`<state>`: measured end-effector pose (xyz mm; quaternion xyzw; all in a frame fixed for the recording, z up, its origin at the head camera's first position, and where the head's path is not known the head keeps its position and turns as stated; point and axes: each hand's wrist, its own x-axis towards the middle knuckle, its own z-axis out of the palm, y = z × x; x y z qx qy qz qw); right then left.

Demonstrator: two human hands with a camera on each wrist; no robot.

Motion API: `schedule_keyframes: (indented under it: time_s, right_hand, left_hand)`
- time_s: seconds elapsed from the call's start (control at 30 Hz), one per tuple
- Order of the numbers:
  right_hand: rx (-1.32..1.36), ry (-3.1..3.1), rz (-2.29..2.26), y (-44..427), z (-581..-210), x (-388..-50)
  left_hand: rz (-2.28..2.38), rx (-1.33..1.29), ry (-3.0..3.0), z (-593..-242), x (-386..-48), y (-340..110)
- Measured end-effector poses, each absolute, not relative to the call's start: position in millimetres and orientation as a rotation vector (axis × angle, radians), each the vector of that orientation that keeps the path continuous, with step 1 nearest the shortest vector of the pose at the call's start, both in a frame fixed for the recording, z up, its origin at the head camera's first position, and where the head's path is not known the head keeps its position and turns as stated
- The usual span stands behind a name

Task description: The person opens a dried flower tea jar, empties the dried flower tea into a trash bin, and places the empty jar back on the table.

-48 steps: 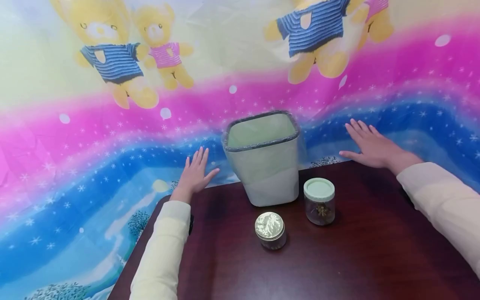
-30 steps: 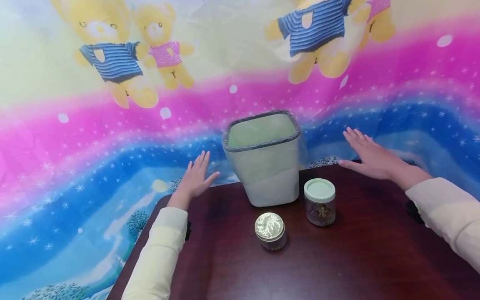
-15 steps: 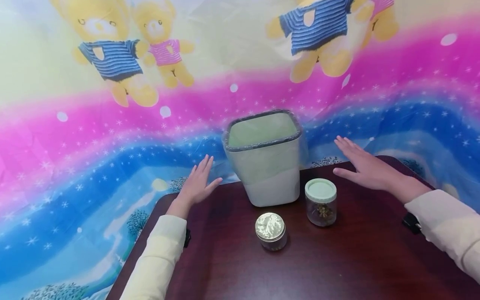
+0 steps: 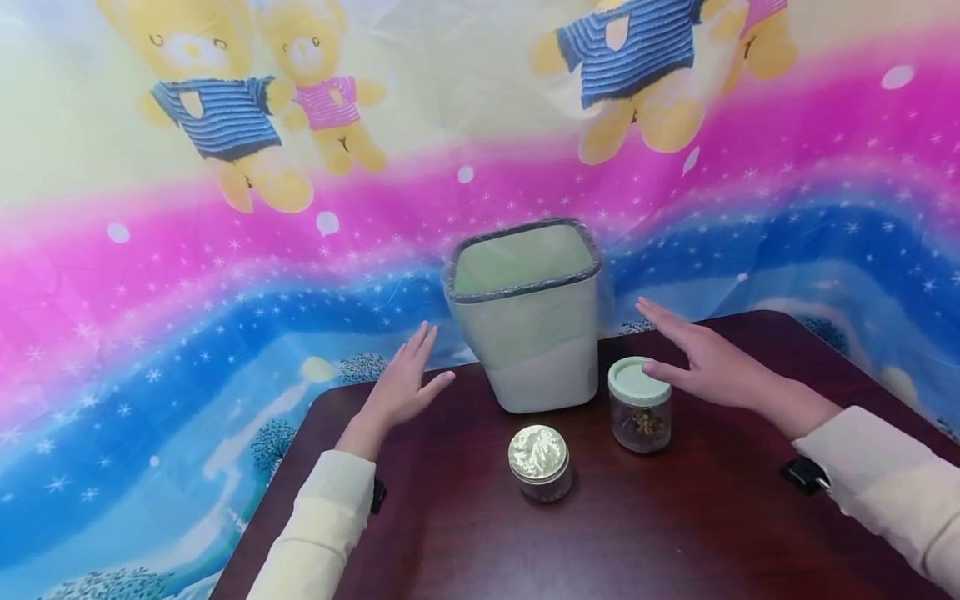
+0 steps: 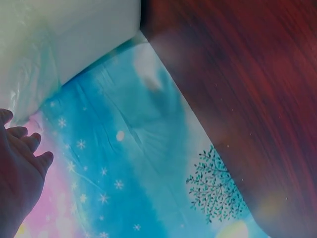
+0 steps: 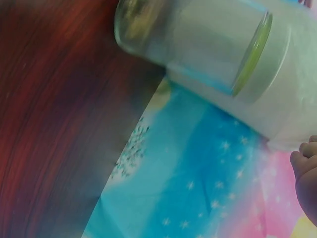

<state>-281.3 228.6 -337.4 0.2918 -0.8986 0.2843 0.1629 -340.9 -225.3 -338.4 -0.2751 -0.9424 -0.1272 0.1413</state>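
Observation:
In the head view a glass jar with a pale green lid (image 4: pixel 630 425) stands on the dark table, some brown dried bits inside. My right hand (image 4: pixel 708 367), fingers straight, hovers by it, the thumb overlapping the lid in view; whether they touch I cannot tell. My left hand (image 4: pixel 401 387) is held in the air with fingers extended, left of a pale waste bin (image 4: pixel 536 342) lined with a clear bag. In front of the bin sits a small round tin with a shiny silver top (image 4: pixel 540 458). The right wrist view shows the jar (image 6: pixel 198 39) close by.
The dark red-brown table (image 4: pixel 637 533) has its back edge just behind the bin. A printed cloth (image 4: pixel 180 275) with teddy bears and snowflakes hangs behind it. Black wrist cameras sit under both cream sleeves (image 4: pixel 885 483).
My right hand has moved left and down, toward the green-lidded jar. The left hand has dropped slightly and shifted a little right. Bin, jar and tin stay in place.

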Motion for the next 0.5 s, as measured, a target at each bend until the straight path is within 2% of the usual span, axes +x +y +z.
schedule_keyframes:
  time_s: [0.5]
  right_hand:
    - [1.084, -2.407, 0.847, 194.4, -347.7, -269.1]
  left_hand:
    - [-0.453, -0.915, -2.665, -352.8, -317.8, -212.0]
